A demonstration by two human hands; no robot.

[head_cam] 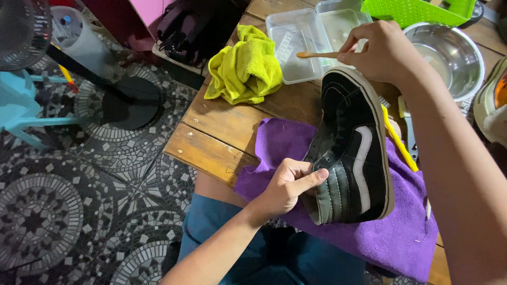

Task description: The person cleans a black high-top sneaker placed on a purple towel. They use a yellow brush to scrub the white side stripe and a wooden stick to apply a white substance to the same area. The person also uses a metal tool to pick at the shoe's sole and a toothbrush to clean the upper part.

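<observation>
A black high-top shoe (351, 153) with a grey side stripe and pale sole lies on its side over a purple cloth (391, 235) on a wooden table (222, 132). My left hand (288, 184) grips the shoe's ankle collar, thumb along the edge. My right hand (383, 50) is above the toe end and holds a thin wooden-handled brush (317, 54) that points left over a clear plastic container (303, 42). The brush head is hidden by my fingers.
A crumpled yellow-green cloth (245, 68) lies left of the container. A steel bowl (451, 55) and a green basket (417, 10) stand at the back right. Another shoe (494, 103) shows at the right edge. A fan base (127, 100) stands on the patterned floor.
</observation>
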